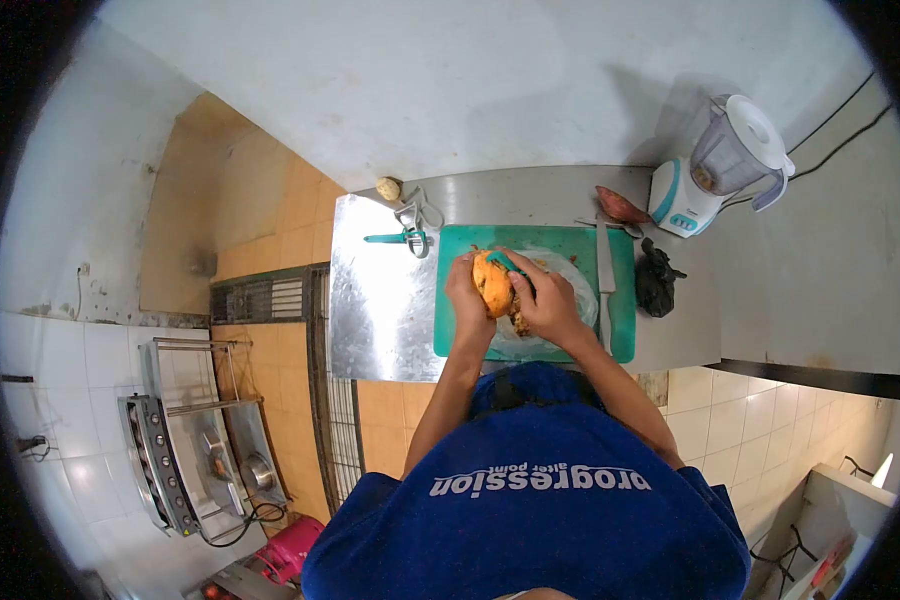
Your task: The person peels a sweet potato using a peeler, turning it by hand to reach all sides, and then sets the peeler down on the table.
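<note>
My left hand (469, 298) is closed around a partly peeled, orange-fleshed sweet potato (491, 284) with dark patches of skin. My right hand (550, 300) grips what looks like a green-handled peeler (507, 263) against its right side; the tool's head is hidden. Both hands are over a clear plastic bag (567, 263) spread on a green cutting board (454, 340). Brown peelings (519, 322) show below the sweet potato. On the board's right side lies a knife (605, 265), its blade pointing away from me.
Left of the board lies another green-handled peeler (398, 238), with a small pale round piece (388, 188) near the back edge. A reddish sweet potato (622, 205), a black plastic bag (658, 278) and a blender (715, 170) stand or lie to the right. The steel table (370, 330) meets a wall behind.
</note>
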The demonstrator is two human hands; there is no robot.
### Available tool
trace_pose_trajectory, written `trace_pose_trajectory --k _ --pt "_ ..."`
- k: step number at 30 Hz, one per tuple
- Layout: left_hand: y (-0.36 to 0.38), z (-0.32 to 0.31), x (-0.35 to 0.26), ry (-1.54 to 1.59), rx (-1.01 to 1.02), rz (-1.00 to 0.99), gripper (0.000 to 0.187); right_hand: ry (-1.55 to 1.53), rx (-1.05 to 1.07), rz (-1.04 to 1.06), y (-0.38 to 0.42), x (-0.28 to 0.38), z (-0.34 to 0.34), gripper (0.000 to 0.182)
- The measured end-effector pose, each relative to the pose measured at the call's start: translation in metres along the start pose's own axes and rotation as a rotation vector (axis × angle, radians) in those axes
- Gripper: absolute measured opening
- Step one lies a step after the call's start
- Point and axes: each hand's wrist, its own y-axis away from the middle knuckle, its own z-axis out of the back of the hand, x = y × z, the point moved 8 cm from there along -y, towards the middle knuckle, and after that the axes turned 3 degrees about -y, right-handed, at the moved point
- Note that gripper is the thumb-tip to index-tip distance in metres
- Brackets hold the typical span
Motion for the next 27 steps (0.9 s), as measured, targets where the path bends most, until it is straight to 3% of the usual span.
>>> trace_pose_trajectory --k 3,5,8,9,11,13,15,17,21,23,27 --pt "-0.009 0.006 0.007 -0.071 0.023 -0.039 0.035 0.006 -0.104 0.063 -0.007 -0.007 0.005 0.04" --pt "0.0 -0.002 0.008 0.143 0.075 0.097 0.038 0.009 -0.068 -0.245 -0.012 -0.054 0.004 0.042" --pt "0.004 -0.014 0.002 0.161 0.106 0.129 0.04 -0.254 -0.247 -0.108 -0.009 -0.077 0.007 0.044" --pt "0.003 -0.013 0.005 0.192 0.145 0.151 0.039 -0.254 -0.234 -0.105 -0.008 -0.071 0.007 0.044" --pt "0.001 -0.011 0.01 0.218 0.136 0.162 0.038 -0.3 -0.006 -0.245 -0.004 -0.054 0.002 0.046" --pt "-0.005 -0.01 0.016 0.233 0.139 0.179 0.036 -0.156 0.051 -0.129 0.0 -0.002 0.012 0.046" --pt "-0.006 0.002 0.017 0.07 0.028 0.081 0.03 -0.017 0.105 -0.022 0.0 0.014 0.011 0.046" --pt "0.0 0.0 0.012 0.03 0.017 0.036 0.029 0.217 0.102 -0.187 -0.008 -0.015 0.013 0.049" --pt "0.002 0.0 -0.009 -0.23 0.004 -0.158 0.038 0.057 -0.082 -0.173 -0.007 -0.055 0.024 0.054" --pt "0.0 0.005 -0.006 -0.321 0.024 -0.242 0.04 0.002 -0.173 0.016 0.002 -0.03 0.023 0.059" --pt "0.003 0.004 0.002 -0.291 0.066 -0.205 0.039 0.069 -0.017 -0.139 0.001 -0.031 0.01 0.065"
